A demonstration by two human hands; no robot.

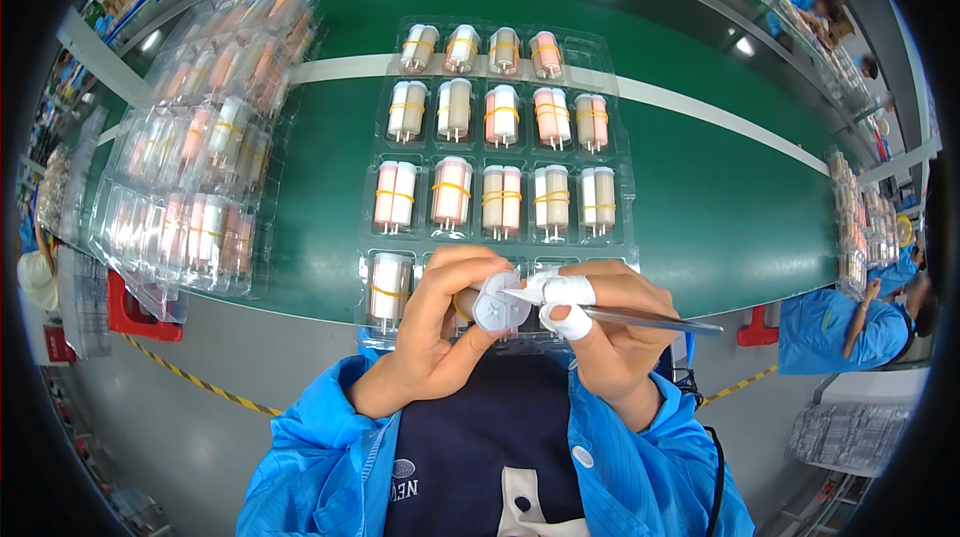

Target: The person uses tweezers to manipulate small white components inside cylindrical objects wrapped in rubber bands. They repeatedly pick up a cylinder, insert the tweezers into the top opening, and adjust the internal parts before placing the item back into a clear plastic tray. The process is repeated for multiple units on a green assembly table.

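My left hand (428, 329) is closed around a cylinder bundle and tilts its pale, translucent end cap (496, 311) up toward me. Small raised or cut marks show on the cap; most of the bundle is hidden by my fingers. With white covers on thumb and forefinger, my right hand (622, 329) grips slim metal tweezers (660, 318). Their pointed tip meets the upper right part of the cap. Beneath both hands lies a clear plastic tray (626, 187) holding several banded bundles (501, 202) of white, pink and beige cylinders, each with short pins at the near end.
The tray rests on a green worktop (700, 197) with a pale stripe across it. Stacked trays of similar bundles (200, 152) stand at the left, more trays (850, 227) at the far right. A red bin (135, 309) sits below the left edge. A co-worker in blue (845, 327) is at right.
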